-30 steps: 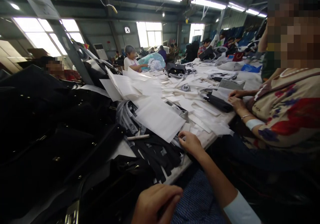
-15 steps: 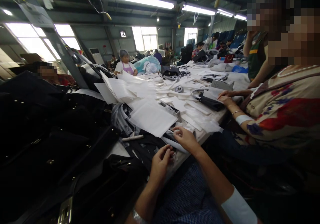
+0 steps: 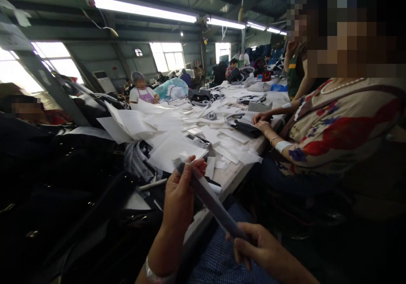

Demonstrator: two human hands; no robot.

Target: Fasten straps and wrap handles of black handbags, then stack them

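Note:
A long dark strap [image 3: 213, 199], which looks wrapped in thin whitish film, stretches slantwise in front of me over the table's edge. Its upper end is pinched between the thumb and fingers of my left hand [image 3: 180, 193]. My right hand [image 3: 261, 246] grips the lower end, above my checked blue clothing. Just beyond my left hand lie loose white sheets [image 3: 173, 151] and a bundle of film-wrapped straps [image 3: 139, 161]. A pale pen-like stick [image 3: 152, 184] rests left of that hand.
Black bags [image 3: 63, 178] with metal fittings are heaped at my left. A co-worker's hands [image 3: 263, 121] rest by a black item [image 3: 246, 128] on the right of the table [image 3: 236, 176]. A slanted metal post [image 3: 58, 87] stands behind the bags.
Both hands, which held nothing visible, now hold the wrapped strap. My right hand has come down and toward me, and my left hand has risen slightly. The view has turned to the right.

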